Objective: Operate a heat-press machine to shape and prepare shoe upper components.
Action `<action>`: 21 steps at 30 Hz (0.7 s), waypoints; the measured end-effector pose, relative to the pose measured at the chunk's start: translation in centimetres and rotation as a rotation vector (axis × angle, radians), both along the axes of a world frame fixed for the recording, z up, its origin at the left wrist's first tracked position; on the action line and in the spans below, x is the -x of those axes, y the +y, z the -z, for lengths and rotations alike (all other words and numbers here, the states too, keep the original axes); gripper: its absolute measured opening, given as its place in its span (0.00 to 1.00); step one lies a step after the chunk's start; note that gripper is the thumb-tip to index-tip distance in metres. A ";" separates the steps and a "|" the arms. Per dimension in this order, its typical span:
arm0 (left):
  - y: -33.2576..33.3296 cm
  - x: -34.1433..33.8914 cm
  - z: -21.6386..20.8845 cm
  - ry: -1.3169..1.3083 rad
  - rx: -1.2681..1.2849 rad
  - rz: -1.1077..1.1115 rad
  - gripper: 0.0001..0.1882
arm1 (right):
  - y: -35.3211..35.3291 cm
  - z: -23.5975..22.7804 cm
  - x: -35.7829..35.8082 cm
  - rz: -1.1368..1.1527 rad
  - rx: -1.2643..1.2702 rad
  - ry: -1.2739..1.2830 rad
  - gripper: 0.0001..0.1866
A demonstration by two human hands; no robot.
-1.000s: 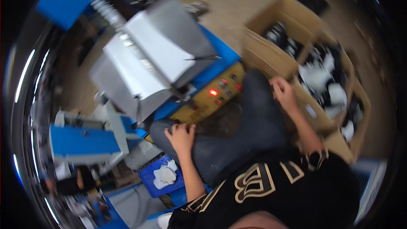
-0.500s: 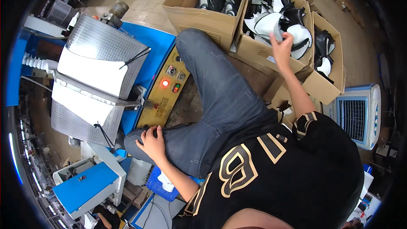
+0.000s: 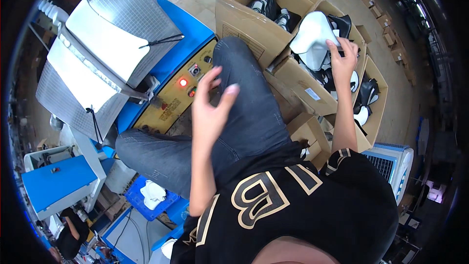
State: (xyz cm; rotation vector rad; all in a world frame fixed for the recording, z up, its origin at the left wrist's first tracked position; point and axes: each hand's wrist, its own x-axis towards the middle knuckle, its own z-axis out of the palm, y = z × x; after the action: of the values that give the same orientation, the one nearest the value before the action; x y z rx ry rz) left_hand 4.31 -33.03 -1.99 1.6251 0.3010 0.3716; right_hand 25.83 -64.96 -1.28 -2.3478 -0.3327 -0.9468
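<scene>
My right hand (image 3: 344,58) pinches the edge of a white curved shoe-upper piece (image 3: 311,34) above the middle cardboard box (image 3: 293,80). More black-and-white pieces (image 3: 323,74) lie heaped in that box, partly covered by the raised one. Over my thigh, my left hand (image 3: 211,110) hangs in the air, thumb and fingers apart, with nothing in it. Just left of it is the yellow control panel (image 3: 168,105) of a blue machine, with a lit red button (image 3: 183,83).
On the machine, white sheets (image 3: 105,36) lie over grid-marked curved covers, with black cords. A tall cardboard box (image 3: 244,32) holds stacked pieces; another box (image 3: 378,112) stands at the right. An air cooler (image 3: 403,164) is beyond it. A blue crate (image 3: 134,195) sits lower left.
My right hand has lifted the white shoe-upper piece up from the heap. My left hand has risen off my knee and moved toward the boxes. The whole view has turned somewhat.
</scene>
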 end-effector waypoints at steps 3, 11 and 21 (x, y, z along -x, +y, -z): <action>-2.2 -3.3 -0.5 -0.072 -0.060 0.129 0.45 | 3.8 -5.8 4.0 -0.311 0.330 0.108 0.10; -3.4 -3.3 4.4 0.151 0.894 0.387 0.24 | 9.0 -1.4 9.1 -0.776 -0.034 0.652 0.13; 2.4 -3.5 8.5 0.040 1.169 -0.152 0.22 | -9.5 18.2 -6.1 0.358 0.049 0.742 0.38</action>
State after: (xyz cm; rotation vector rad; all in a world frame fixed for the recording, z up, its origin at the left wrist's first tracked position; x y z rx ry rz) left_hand 7.83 -30.59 -10.46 0.4619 0.5429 0.1989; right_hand 31.93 -74.47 -19.44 -2.6516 0.3721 -0.1527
